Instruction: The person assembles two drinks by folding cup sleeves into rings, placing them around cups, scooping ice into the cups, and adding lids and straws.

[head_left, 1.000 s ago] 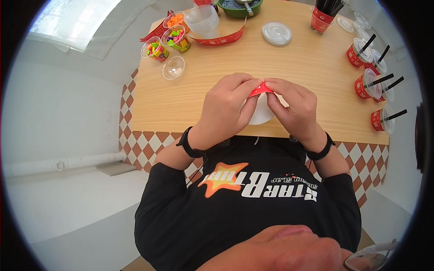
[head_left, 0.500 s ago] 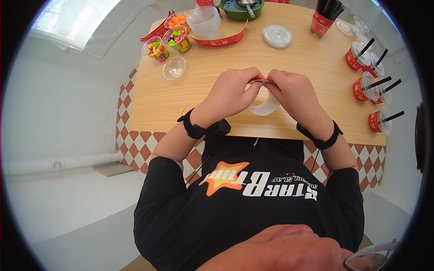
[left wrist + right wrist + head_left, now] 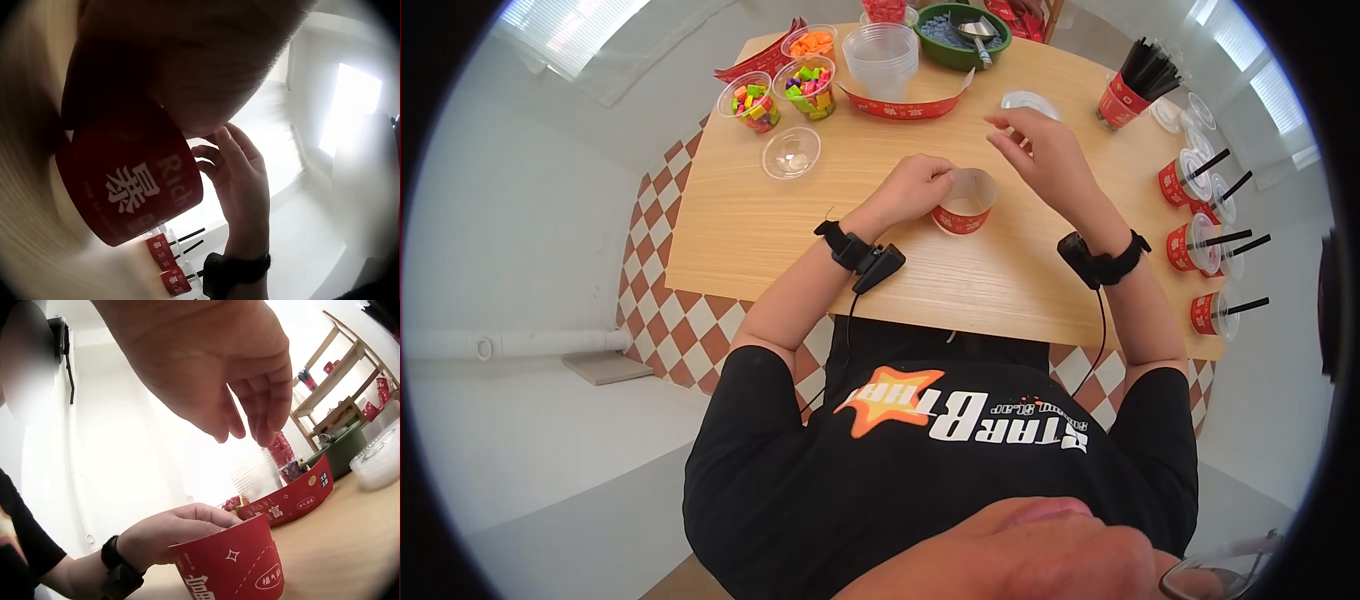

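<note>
My left hand pinches the left side of a red paper cup sleeve, standing as a ring with a white inside, low over the table. White lettering shows on the red sleeve in the left wrist view. My right hand is raised to the right of the sleeve, fingers loosely bent with nothing in them. In the right wrist view, the right hand hangs above the red sleeve, apart from it. The left hand's fingertips are partly hidden behind the sleeve.
A clear plastic cup sits at left. Behind stand cups of colourful pieces, stacked clear cups, a curved red strip and a green basin. Lids, black straws and several red-sleeved cups line the right.
Both hands were together pinching the sleeve's joined ends. Now the right hand has let go and moved up and right, while the left hand keeps the sleeve, turned to show its red outside.
</note>
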Motion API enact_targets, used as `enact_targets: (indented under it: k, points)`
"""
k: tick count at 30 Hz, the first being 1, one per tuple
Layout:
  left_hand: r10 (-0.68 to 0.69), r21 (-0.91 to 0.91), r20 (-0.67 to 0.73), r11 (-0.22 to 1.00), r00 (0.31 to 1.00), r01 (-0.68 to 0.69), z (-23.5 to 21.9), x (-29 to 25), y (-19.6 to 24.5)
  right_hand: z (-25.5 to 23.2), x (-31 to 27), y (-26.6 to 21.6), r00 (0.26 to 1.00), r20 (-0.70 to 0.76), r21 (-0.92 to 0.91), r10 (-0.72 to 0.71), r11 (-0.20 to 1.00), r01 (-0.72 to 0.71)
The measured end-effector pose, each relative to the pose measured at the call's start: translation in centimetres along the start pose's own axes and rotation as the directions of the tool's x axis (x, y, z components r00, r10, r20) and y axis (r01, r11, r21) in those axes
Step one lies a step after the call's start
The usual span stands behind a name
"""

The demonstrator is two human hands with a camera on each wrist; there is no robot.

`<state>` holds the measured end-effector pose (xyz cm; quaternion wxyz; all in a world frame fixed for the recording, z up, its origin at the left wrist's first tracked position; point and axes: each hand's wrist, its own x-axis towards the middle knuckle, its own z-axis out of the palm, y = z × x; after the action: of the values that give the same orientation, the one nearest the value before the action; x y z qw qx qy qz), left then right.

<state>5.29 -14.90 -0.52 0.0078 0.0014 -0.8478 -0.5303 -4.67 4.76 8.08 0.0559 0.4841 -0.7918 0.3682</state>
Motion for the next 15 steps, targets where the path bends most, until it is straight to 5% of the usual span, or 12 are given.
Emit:
enact_targets:
  k: [4,6,9,15]
  points:
    - [0.022,-0.155,0.019,0.988,1.000,-0.018,-0.5,0.6,-0.6,0.9,4.7,0.0,0.993,0.017,-0.034,-0.115,0.993,0.115]
    - [0.010,-0.447,0.117,0.894,0.993,0.044,0.0,1.1,-2.3,2.2,7.0,0.2,0.970,-0.025,-0.075,-0.241,0.968,0.239]
    - [0.100,-0.611,0.132,0.792,0.986,0.002,0.4,0.8,-2.6,4.6,10.5,1.2,0.899,-0.036,-0.197,-0.436,0.885,0.422]
    - [0.181,-0.472,0.174,0.878,0.968,-0.079,0.8,0.3,-1.8,7.4,14.7,2.2,0.880,0.087,-0.197,-0.467,0.858,0.475]
